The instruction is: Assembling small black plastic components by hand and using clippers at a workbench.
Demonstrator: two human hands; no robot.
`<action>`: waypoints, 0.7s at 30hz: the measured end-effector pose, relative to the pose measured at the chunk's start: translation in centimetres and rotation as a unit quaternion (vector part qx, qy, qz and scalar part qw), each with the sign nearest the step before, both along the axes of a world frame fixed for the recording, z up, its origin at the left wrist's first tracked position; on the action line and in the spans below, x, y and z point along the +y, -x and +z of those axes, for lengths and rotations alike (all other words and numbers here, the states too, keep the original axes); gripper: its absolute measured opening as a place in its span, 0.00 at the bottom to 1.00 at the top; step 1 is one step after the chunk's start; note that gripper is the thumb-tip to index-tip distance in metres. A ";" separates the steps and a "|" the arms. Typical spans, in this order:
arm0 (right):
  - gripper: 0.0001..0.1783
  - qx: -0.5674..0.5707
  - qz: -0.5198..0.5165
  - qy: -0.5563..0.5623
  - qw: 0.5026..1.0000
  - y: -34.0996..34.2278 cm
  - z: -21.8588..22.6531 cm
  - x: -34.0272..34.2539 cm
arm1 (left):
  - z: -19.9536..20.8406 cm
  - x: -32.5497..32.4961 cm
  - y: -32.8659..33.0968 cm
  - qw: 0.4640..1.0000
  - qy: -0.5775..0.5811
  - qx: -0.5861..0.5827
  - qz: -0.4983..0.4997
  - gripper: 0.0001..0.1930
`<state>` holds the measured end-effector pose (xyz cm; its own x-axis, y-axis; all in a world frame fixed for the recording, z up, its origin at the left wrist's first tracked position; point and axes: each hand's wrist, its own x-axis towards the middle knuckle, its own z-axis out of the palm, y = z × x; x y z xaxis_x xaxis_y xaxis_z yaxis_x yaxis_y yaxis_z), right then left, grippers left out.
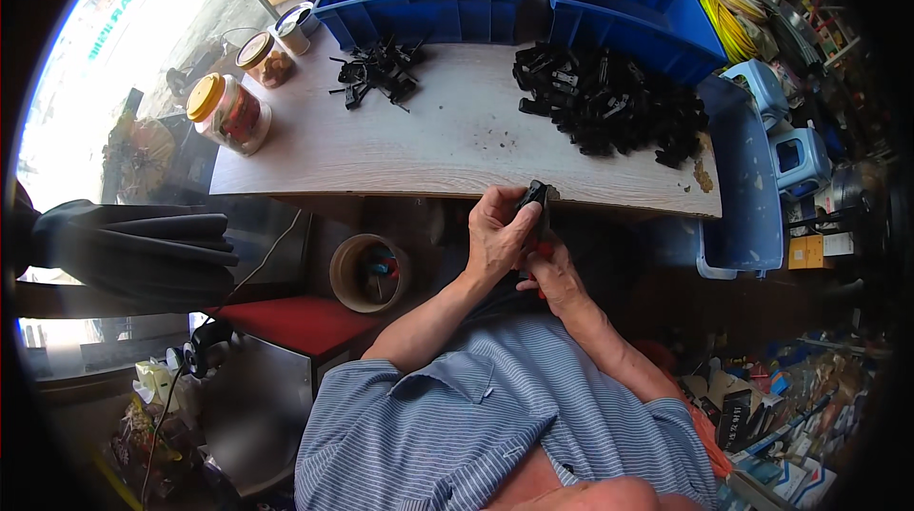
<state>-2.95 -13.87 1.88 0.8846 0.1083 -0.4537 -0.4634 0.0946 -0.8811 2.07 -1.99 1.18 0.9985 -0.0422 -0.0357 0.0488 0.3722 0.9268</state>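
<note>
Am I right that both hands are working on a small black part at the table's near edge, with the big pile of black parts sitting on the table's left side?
Not quite. In the head view the big pile of black parts sits on the table's right side; only a small cluster lies left. Left hand and right hand do work on the small black part at the near edge.

Two bins [424, 7] stand side by side at the table's [447, 145] far edge, a heap of clips [609, 107] before the right one, a smaller pile [376, 73] left, jars [228, 111] at the far-left corner, both hands [519, 245] at the near edge.
</note>
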 end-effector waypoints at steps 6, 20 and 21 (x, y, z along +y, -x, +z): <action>0.22 -0.009 0.002 0.020 1.000 0.2 -0.5 0.0 | -0.3 0.0 -0.2 1.000 -0.016 -0.010 0.002 0.10; 0.25 0.016 0.001 0.006 1.000 0.0 -0.8 0.0 | -0.2 -0.1 -0.3 1.000 -0.022 -0.016 0.005 0.09; 0.25 0.013 0.003 0.006 1.000 0.0 -0.7 0.0 | -0.2 0.0 -0.4 1.000 -0.020 -0.014 0.004 0.09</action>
<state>-2.99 -13.82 1.20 0.8720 0.1080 -0.4774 -0.4863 0.0808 -0.8701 2.43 -2.03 1.02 0.9994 -0.0330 -0.0088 0.0193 0.3342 0.9423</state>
